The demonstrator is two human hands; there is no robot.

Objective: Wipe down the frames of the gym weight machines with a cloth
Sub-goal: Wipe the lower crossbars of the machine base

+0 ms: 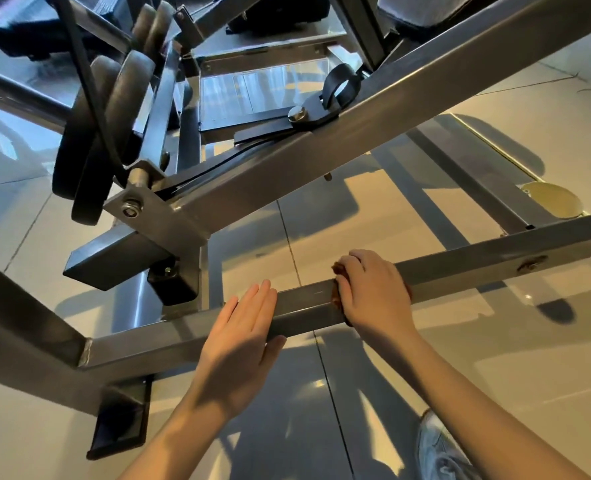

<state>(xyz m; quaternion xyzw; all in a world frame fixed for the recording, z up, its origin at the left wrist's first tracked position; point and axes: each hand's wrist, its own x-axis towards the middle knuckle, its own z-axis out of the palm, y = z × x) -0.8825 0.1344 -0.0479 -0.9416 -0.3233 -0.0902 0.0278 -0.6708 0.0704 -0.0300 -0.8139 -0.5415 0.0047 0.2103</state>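
A grey square steel bar (460, 268) of the weight machine's frame runs low across the view, rising to the right. My right hand (373, 289) is curled over this bar and grips a brown cloth (337, 294), of which only an edge shows under the fingers. My left hand (242, 341) rests flat on the same bar just to the left, fingers straight and the thumb under the bar's near edge. A rusty spot (531, 265) marks the bar farther right.
A thicker grey beam (321, 161) crosses diagonally above the hands. Black weight plates (103, 133) hang at the upper left beside a black cable. A black rubber foot (121, 420) stands on the glossy tiled floor. My shoe (436, 448) is at the bottom right.
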